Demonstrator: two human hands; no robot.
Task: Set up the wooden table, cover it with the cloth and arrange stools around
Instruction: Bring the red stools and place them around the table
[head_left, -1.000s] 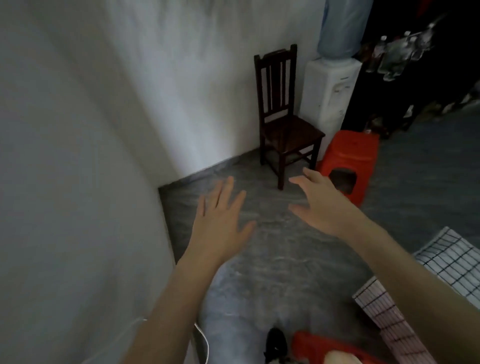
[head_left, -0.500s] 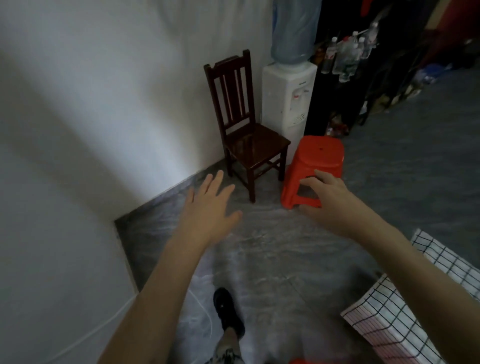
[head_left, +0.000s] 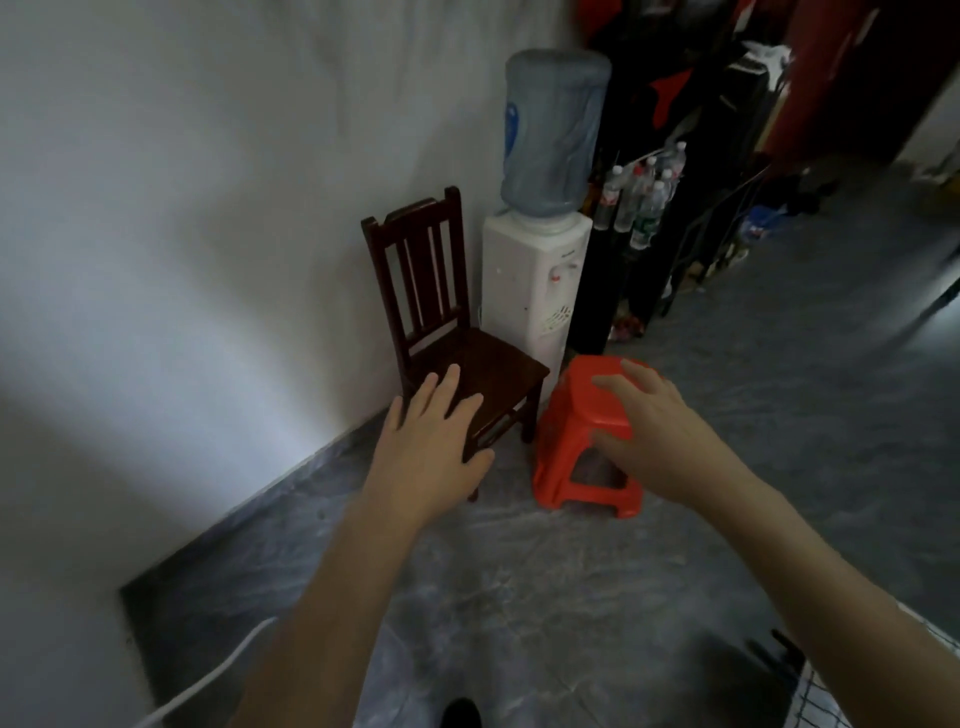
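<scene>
A red plastic stool (head_left: 571, 441) stands on the grey floor beside a dark wooden chair (head_left: 447, 332) against the white wall. My right hand (head_left: 654, 431) is stretched out in front of the stool's top, fingers spread and curved, holding nothing; whether it touches the stool I cannot tell. My left hand (head_left: 431, 447) is flat and open, fingers apart, in front of the chair's seat. A corner of the checked cloth (head_left: 810, 691) shows at the lower right edge, under my right forearm.
A white water dispenser (head_left: 530, 280) with a blue bottle stands right of the chair. Dark shelving with several plastic bottles (head_left: 639, 202) lies behind it. A white cable (head_left: 208, 680) runs along the wall at lower left. My shoe (head_left: 460, 714) shows at the bottom edge.
I have moved closer to the chair and the stool. Both hands have reached further forward; the right hand now covers the stool's top, the left overlaps the chair seat.
</scene>
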